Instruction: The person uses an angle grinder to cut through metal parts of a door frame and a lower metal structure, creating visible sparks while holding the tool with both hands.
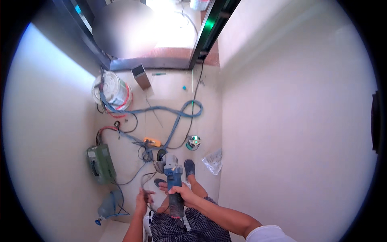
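In my right hand (183,194) is a blue and grey angle grinder (174,177), gripped around its body. Its head, with a dark disc (161,154), points away from me toward the floor, and its rear end lies over my patterned shorts (189,226). My left hand (146,199) is to the left of the grinder, its fingers curled at a thin dark cord (142,181). This cord loops up beyond the hand; the fingers are slightly blurred.
A green machine (100,163) and a blue-grey tank (111,205) stand left. Beyond them is a white bucket (115,90). Hoses (173,111) cross the floor near an orange tool (152,141). A laser level (193,142) and plastic bag (213,162) are right, below the wall (290,121). A metal tube (141,77) stands near the doorway.
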Motion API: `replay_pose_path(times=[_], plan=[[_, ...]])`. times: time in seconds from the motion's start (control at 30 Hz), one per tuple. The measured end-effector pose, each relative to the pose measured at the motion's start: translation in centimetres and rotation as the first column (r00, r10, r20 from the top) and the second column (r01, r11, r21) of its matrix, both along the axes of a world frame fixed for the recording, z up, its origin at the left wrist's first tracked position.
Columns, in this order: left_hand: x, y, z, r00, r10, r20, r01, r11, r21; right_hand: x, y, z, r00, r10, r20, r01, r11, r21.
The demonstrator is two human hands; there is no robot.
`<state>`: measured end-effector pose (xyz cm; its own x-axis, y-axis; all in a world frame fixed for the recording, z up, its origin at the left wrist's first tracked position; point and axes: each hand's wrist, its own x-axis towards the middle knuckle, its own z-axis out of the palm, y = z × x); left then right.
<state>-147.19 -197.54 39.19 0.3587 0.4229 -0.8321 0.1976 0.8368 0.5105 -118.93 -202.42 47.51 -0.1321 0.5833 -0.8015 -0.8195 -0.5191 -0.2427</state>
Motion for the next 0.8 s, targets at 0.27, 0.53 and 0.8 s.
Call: replay_pose_path(times=[0.27,0.53,0.8], plan=[[-12.3,8.0,-0.1,0.684,0.161,-0.711,0.149,0.924,0.353,1.7,-1.8,26.1,0.981,-0.178,-0.076,0.190,0.956,0.224],[1.1,9.9,32.2,0.886,-0.198,0.418,0.122,0.972,0.201,-0.6,1.5,37.3,0.964,-0.268,0.000,0.238,0.859,0.454],[6.3,8.5,47.0,0.885,-0.437,0.158,0.331,0.832,0.446,-3.3,6.7,35.0,0.919,-0.181,0.350,-0.045,0.834,0.550]])
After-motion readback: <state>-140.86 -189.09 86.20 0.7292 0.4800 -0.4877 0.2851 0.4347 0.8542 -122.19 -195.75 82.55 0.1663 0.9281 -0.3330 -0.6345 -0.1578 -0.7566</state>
